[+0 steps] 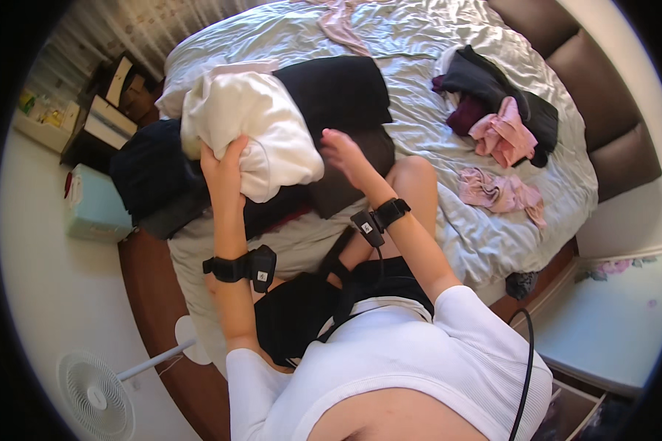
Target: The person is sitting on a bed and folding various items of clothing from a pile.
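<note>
A thick, folded white garment [243, 110] is raised over the dark clothes, gripped at its near edge by my left hand [224, 163]. The thumb lies on top of the cloth, while the fingers are mostly hidden beneath it. Just right of the bundle is my right hand [349, 158], slightly blurred, with its fingers stretched out and nothing in it. Under and behind the white garment lie a folded black garment [338, 84] and a dark brown-grey one [360, 162]. A navy pile of clothes [151, 173] sits to the left.
The bed [419, 95] has a rumpled pale sheet. A heap of dark clothes [485, 81] with a pink garment [504, 132] lies at the right, another pink piece [500, 192] nearer. A light-blue case [99, 202] and white fan [95, 397] stand left; a padded headboard [603, 110] is right.
</note>
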### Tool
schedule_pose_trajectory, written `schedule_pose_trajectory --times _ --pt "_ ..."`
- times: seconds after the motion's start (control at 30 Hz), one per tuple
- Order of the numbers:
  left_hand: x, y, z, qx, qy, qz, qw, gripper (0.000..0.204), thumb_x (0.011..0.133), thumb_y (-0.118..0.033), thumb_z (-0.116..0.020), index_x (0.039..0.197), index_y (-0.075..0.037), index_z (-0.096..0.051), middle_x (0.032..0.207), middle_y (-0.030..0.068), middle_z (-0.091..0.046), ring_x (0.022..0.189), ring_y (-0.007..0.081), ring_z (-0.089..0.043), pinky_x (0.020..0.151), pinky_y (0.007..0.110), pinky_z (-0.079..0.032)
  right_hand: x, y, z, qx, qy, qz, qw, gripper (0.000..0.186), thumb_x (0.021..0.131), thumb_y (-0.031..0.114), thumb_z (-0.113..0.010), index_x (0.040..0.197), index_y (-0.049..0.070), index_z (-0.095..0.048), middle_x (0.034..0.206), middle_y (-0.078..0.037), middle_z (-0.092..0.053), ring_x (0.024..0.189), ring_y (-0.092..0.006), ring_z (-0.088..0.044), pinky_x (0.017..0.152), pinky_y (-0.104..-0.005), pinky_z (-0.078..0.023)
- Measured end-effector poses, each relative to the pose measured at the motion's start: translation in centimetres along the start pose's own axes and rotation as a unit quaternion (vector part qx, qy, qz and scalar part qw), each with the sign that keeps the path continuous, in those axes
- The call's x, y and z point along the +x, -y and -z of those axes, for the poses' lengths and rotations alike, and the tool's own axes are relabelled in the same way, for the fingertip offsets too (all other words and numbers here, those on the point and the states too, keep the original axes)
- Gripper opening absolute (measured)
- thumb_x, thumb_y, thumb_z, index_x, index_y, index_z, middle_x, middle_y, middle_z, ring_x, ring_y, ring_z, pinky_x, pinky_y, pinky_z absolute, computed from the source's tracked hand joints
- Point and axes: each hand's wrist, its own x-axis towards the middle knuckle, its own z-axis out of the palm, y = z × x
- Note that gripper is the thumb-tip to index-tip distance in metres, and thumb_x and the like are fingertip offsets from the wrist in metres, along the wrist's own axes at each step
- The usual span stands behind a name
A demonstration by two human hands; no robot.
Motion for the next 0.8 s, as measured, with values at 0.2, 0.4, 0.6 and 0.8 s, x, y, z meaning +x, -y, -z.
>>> schedule_pose_trajectory --times 0.2,0.4,0.6,0.8 --pt "-5.0 -2.8 -6.6 -0.067 0.148 0.018 0.986 0.047 0.070 0.003 -0.062 0.114 0.000 -0.047 0.101 0.0064 -0.056 0.090 0.0128 -0.053 0.080 0.023 -0.040 -3.8 0.9 3.8 0.265 0.175 -0.108 0.942 0.065 0.086 0.051 -0.041 0.131 0.006 -0.032 0.129 -0.008 -0.041 0.115 -0.0183 -0.043 0.094 -0.0322 -0.036" --pt "-6.5 6.6 -5.6 -0.081 0.080 0.104 0.988 0.050 0.072 0.002 -0.062 0.118 0.000 -0.043 0.111 0.0094 -0.052 0.100 0.0168 -0.050 0.085 0.026 -0.039 -4.6 7.1 12.8 -0.011 0.081 -0.089 0.993 0.058 0.080 0.043 -0.057 0.118 0.000 -0.046 0.107 -0.013 -0.058 0.089 -0.0215 -0.059 0.078 -0.0326 -0.048" --pt "-5.8 24.3 -2.7 0.066 0.058 0.168 0.982 0.053 0.073 -0.003 -0.060 0.120 0.004 -0.038 0.114 0.0146 -0.049 0.107 0.0254 -0.047 0.092 0.034 -0.035 1.7 0.1 15.4 -0.473 -0.025 -0.038 0.880 0.059 0.073 0.043 -0.061 0.105 -0.007 -0.054 0.103 -0.018 -0.059 0.095 -0.0257 -0.057 0.080 -0.0347 -0.045" --pt "-9.5 16.6 -7.5 0.393 -0.001 -0.099 0.914 0.073 0.071 -0.009 -0.060 0.127 0.007 -0.017 0.130 0.0268 -0.022 0.122 0.0409 -0.022 0.101 0.042 -0.021 2.2 -2.3 17.4 -0.445 -0.133 -0.113 0.879 0.084 0.070 0.044 -0.065 0.123 -0.012 -0.031 0.110 -0.027 -0.052 0.100 -0.0370 -0.053 0.084 -0.0338 -0.043"
